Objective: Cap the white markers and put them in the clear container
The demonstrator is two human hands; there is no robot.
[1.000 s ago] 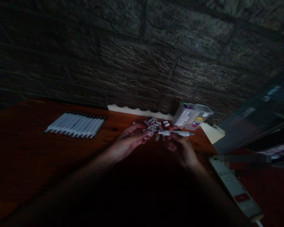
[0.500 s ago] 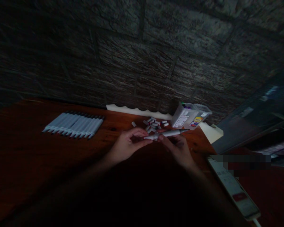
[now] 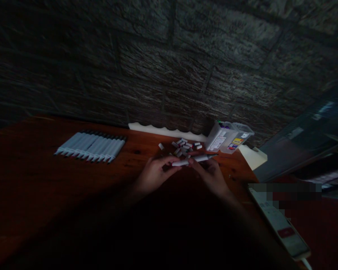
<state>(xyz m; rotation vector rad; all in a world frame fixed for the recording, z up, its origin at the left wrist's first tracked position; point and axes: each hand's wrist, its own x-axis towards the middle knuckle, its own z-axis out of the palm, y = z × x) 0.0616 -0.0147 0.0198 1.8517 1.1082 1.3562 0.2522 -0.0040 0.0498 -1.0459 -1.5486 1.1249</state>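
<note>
Over the wooden table, a white marker [image 3: 201, 158] with a dark far end lies nearly level between my hands. My right hand [image 3: 211, 176] is closed round its barrel. My left hand [image 3: 156, 172] pinches a white marker cap [image 3: 179, 163] at the marker's left end. The cap is in line with the barrel and appears to meet it; fingers partly hide the join. Just beyond my hands lies a loose pile of small white caps [image 3: 183, 143], some with dark or reddish ends. To the left, several white markers [image 3: 91, 145] lie side by side in a row.
Two clear plastic containers [image 3: 228, 138] with labels stand at the back right, one with coloured pieces inside. A white wavy-edged strip [image 3: 166, 131] runs along the stone wall [image 3: 157, 67]. A phone [image 3: 281, 225] with a cable lies at the table's right edge.
The cap and barrel have come together, and the pale gap between them no longer shows. Both hands keep their grip. The whole view has shifted slightly.
</note>
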